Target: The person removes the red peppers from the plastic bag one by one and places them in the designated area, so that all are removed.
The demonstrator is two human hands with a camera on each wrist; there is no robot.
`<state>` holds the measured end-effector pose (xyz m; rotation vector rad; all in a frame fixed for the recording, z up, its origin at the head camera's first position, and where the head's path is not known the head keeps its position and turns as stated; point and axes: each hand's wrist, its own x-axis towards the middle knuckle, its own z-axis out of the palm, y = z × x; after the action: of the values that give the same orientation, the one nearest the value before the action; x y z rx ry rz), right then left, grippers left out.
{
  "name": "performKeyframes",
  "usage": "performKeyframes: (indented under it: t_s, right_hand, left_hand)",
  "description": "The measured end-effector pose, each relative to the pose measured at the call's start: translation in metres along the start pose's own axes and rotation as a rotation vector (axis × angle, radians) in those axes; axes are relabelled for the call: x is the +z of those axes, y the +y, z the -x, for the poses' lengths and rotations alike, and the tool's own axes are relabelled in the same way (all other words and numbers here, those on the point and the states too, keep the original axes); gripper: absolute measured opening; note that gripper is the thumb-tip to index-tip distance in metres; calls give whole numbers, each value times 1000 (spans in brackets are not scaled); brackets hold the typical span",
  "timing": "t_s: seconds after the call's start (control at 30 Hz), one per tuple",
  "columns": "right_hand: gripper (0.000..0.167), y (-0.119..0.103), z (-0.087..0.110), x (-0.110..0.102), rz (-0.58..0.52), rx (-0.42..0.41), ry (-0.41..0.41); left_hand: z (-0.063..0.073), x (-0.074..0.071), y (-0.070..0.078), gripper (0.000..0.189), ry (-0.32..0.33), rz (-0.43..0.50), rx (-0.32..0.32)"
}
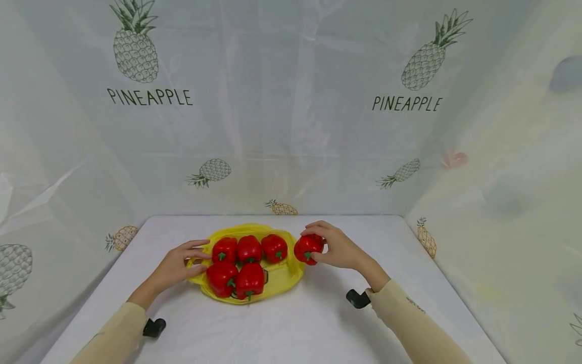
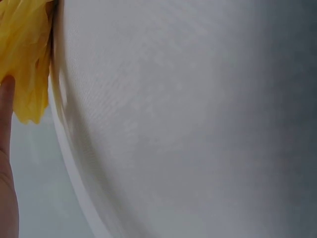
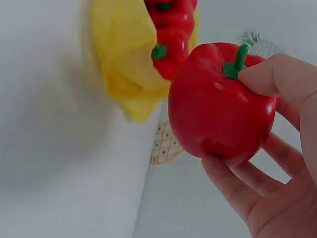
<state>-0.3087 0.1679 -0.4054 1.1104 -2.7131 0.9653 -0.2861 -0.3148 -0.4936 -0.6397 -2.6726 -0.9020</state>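
Note:
A red bell pepper [image 3: 223, 106] with a green stem is held in my right hand [image 1: 338, 247], thumb by the stem and fingers around the far side. It is at the right edge of a yellow plastic bag [image 1: 284, 280], overlapping that edge in the head view. Several more red bell peppers [image 1: 249, 249] lie on the bag in two rows. At the bag's left edge, my left hand [image 1: 175, 265] touches the plastic with fingers extended and thumb apart. The left wrist view catches only one straight finger [image 2: 6, 114] against the crumpled yellow plastic.
A white-covered table [image 1: 291, 328] lies under the bag. Behind and beside it hangs a pale sheet [image 1: 282, 126] printed with pineapples. Both beige sleeves have a black wrist device, one on the left [image 1: 154, 327] and another on the right [image 1: 357, 299].

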Motion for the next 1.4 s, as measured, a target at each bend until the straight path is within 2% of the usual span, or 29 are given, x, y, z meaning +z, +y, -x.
performKeyframes:
  t_s: [0.2,0.43,0.8,1.03,1.4]
  right_hand:
    - [48,17,-1,-13,28,12,0]
    - [49,39,-2,-17,12,31,-7]
    - [47,65,-8,-11,-11,46,-40]
    - [46,81,-13,-2,10,59,-75]
    - [46,90,-16,4,41,105,-101]
  left_hand:
    - [1,0,-1,25,-14,3,-18]
    - [1,1,-2,26,-17,-1,-16]
    - [2,1,2,25,5,7,2]
    - [2,0,1,25,-7,10,-11]
    - [2,-1,1,25,-12,9,-22]
